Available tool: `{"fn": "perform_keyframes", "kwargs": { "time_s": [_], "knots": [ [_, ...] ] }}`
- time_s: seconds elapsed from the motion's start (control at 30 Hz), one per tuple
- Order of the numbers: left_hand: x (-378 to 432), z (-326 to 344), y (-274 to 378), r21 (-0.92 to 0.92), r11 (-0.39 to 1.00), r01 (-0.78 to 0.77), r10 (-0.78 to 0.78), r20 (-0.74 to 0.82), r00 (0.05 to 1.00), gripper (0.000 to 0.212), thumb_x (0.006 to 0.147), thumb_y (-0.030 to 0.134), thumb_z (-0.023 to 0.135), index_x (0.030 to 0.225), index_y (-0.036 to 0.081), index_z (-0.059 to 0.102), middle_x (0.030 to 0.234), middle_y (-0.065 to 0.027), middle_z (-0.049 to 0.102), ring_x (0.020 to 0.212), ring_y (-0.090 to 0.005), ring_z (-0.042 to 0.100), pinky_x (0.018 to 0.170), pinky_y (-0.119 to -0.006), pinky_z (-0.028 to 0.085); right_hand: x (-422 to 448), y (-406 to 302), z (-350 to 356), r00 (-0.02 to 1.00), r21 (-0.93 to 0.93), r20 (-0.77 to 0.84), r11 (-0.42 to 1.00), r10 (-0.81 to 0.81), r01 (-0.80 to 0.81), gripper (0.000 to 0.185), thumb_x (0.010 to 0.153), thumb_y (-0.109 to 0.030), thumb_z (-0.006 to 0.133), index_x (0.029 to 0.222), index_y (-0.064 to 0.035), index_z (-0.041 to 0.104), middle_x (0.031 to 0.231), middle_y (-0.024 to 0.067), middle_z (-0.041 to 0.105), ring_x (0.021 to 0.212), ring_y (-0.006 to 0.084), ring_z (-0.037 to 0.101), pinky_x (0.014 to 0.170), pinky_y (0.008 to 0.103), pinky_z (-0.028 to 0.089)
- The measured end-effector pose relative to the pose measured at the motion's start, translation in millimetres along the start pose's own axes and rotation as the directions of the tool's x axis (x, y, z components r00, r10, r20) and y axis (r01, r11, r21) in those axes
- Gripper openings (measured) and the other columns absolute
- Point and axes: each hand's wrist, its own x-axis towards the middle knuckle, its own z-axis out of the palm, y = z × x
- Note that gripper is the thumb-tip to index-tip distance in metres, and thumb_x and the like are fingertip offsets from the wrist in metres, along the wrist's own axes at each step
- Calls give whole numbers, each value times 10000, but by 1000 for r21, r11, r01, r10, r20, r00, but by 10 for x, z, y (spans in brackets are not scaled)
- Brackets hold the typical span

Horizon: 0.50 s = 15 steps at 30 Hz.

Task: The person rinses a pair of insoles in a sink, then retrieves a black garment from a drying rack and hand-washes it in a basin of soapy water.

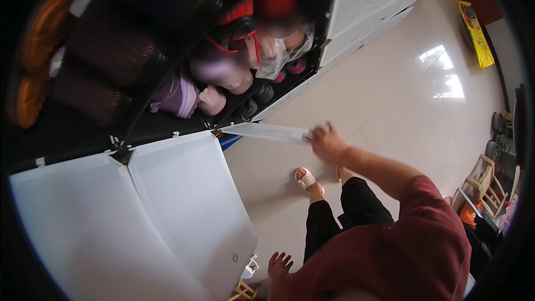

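Observation:
My right hand (328,143), blurred, is at the free edge of a small white translucent door panel (267,131) and seems to grip it. That panel stands swung out from the front of a shoe cabinet. My left hand (279,265) is low in the view, fingers apart and holding nothing, near a large opened white door panel (188,200). Inside the dark compartments are purple shoes (177,94), pink shoes (212,100), dark shoes (263,93) and shoes in a clear plastic bag (288,50). Orange-soled shoes (31,100) are at the far left.
Another opened door panel (83,225) spreads at lower left. Closed white doors (368,4) continue along the cabinet. Glossy floor tiles (376,92) lie under my slippers (307,179). A yellow package (476,35) lies by the far wall; a wooden chair (482,179) is at right.

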Motion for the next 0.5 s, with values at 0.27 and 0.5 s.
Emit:
{"fn": "perform_keyframes", "kwargs": {
  "time_s": [0.27,0.5],
  "knots": [
    [-396,62,364,425,663,-617,708,-86,702,660,693,-79,472,1248,80,153,1234,-121,251,1106,-259,334,832,-369,370,-251,670,-604,769,461,-492,871,408,-168,456,725,-136,511,1151,-55,370,1172,154,390,1072,309,370,893,384,315],
    [-447,404,227,843,78,-532,360,473,804,311,794,202,494,1052,29,496,1043,-105,516,983,-217,470,840,-323,369,-1330,457,375,971,649,109,724,215,-233,290,716,-178,473,977,-63,531,966,183,526,919,326,493,775,397,405]
  ]
}}
